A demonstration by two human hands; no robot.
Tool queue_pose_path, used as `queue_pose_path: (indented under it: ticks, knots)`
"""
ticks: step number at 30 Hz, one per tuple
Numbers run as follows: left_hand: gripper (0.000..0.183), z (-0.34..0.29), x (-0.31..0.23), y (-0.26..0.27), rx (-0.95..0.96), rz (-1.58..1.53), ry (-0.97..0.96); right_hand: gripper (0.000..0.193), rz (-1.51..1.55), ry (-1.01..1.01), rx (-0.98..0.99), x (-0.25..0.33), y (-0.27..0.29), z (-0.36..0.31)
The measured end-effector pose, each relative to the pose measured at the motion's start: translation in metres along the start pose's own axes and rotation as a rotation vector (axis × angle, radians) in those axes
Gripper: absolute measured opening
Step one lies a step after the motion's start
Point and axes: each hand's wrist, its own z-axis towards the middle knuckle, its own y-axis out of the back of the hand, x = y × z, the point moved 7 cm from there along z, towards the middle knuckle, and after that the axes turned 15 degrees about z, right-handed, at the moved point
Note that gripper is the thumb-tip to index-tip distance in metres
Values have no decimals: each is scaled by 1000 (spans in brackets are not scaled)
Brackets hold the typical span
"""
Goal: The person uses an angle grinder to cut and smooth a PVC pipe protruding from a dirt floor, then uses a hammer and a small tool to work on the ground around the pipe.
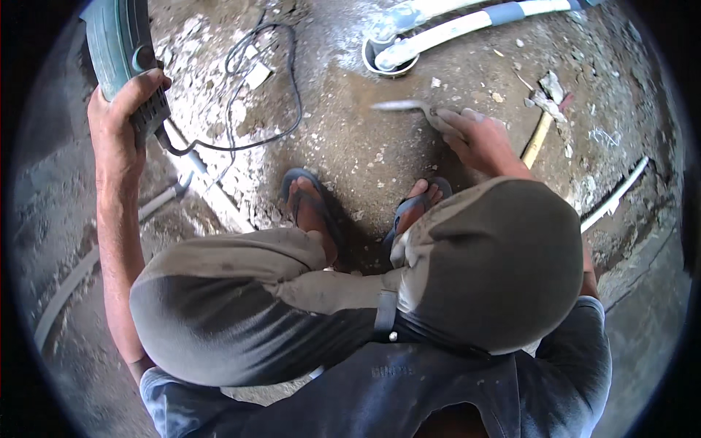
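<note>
Left grip [118,125] clasped, right grip [476,140] curled

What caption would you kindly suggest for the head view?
Left hand gripping a corded green device, right hand holding a trowel near pipes.

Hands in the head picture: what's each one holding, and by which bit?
The left hand grips a green corded device by its vented end; the right hand holds a small trowel by its handle.
</note>
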Motion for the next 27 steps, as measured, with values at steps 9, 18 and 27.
queue_pose_path:
  ticks: [9,18,27]
  knots:
    - [42,54,24,-67,67,-159,-75,38,84,-186,-298,0,-109,51]
    - [34,48,62,-90,73,-293,-104,39,-234,-295,-4,-14,26,-43]
    - [37,50,78,-104,64,-365,-56,30,129,-403,153,-30,-30,-41]
